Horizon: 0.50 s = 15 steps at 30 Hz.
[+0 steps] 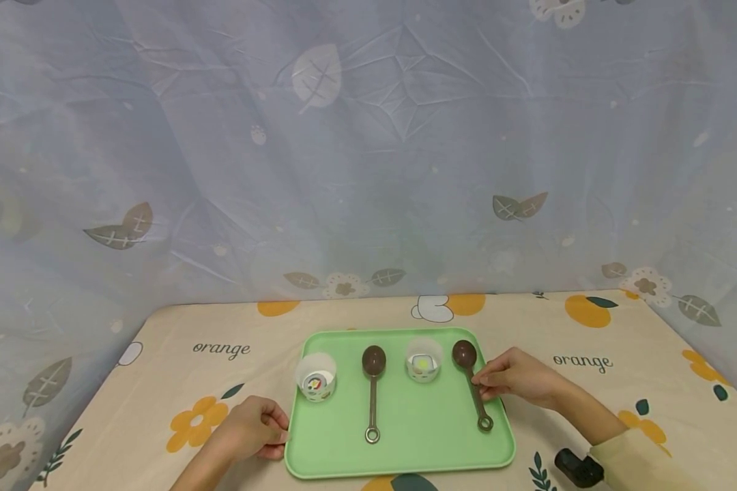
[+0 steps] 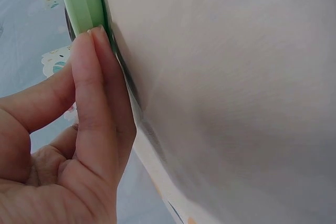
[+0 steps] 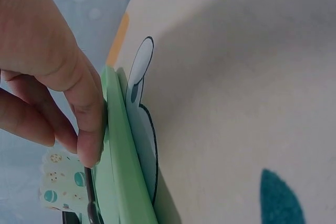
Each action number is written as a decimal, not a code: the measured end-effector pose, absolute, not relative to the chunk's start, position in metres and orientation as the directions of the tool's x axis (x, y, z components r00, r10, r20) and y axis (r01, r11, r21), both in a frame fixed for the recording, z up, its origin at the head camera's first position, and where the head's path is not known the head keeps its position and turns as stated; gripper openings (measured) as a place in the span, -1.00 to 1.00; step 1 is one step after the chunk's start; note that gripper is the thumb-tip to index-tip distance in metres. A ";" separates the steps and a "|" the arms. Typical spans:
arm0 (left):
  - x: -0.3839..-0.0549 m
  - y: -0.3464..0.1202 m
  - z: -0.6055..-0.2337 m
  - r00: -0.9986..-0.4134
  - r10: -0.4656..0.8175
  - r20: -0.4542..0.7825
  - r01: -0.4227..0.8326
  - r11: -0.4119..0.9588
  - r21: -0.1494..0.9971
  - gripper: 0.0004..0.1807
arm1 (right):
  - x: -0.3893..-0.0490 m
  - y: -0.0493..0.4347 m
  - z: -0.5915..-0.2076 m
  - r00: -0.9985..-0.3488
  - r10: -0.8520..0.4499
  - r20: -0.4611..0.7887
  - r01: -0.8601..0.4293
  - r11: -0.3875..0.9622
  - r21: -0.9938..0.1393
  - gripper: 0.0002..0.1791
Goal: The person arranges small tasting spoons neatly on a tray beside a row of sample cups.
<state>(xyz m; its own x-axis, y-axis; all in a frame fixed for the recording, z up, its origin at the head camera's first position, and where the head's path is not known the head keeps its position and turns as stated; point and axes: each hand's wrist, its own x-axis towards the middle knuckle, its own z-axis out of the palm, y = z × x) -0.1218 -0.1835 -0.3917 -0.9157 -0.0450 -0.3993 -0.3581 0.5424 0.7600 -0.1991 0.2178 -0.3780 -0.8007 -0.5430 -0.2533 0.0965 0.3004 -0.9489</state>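
Note:
A light green tray (image 1: 405, 436) lies on the patterned tablecloth. My left hand (image 1: 261, 429) is at its left side, the fingertips gathered on the rim. In the left wrist view, those fingers (image 2: 92, 87) come together at the tray edge (image 2: 81, 3). My right hand (image 1: 510, 375) pinches the handle of a brown spoon (image 1: 465, 354), which lies slanted along the tray's right side. In the right wrist view, the fingertips of that hand (image 3: 68, 87) meet over the dark handle (image 3: 90, 192). Another brown spoon (image 1: 373, 361) lies lengthwise near the middle.
On the tray, a white patterned cup (image 1: 316, 377) stands at the left and a similar cup (image 1: 423, 359) between the spoons. Right of the tray, a small black object (image 1: 579, 468) is by the right sleeve (image 1: 641, 458). A grey-blue printed curtain (image 1: 368, 170) hangs behind the table.

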 end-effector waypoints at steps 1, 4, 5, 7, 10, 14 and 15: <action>-0.122 -0.184 -0.392 -0.916 -0.044 -0.399 -0.357 0.544 0.760 -0.88 | -0.199 0.217 -0.378 -0.801 -0.540 -0.257 0.102 0.299 -0.949 -0.72; -0.122 -0.184 -0.393 -0.916 -0.042 -0.400 -0.356 0.547 0.757 -0.88 | -0.199 0.216 -0.379 -0.800 -0.541 -0.259 0.104 0.299 -0.948 -0.73; -0.122 -0.184 -0.393 -0.916 -0.043 -0.400 -0.356 0.548 0.757 -0.88 | -0.199 0.215 -0.379 -0.801 -0.540 -0.259 0.103 0.301 -0.948 -0.73; -0.122 -0.184 -0.393 -0.915 -0.045 -0.400 -0.357 0.549 0.755 -0.88 | -0.199 0.215 -0.380 -0.803 -0.536 -0.262 0.107 0.303 -0.947 -0.73; -0.122 -0.184 -0.393 -0.916 -0.046 -0.399 -0.357 0.548 0.756 -0.88 | -0.200 0.215 -0.381 -0.801 -0.540 -0.259 0.104 0.301 -0.948 -0.73; -0.122 -0.183 -0.392 -0.917 -0.044 -0.397 -0.354 0.549 0.757 -0.88 | -0.200 0.213 -0.383 -0.798 -0.546 -0.255 0.107 0.288 -0.952 -0.73; -0.122 -0.183 -0.392 -0.917 -0.045 -0.397 -0.355 0.548 0.757 -0.88 | -0.200 0.212 -0.383 -0.798 -0.547 -0.253 0.107 0.284 -0.953 -0.73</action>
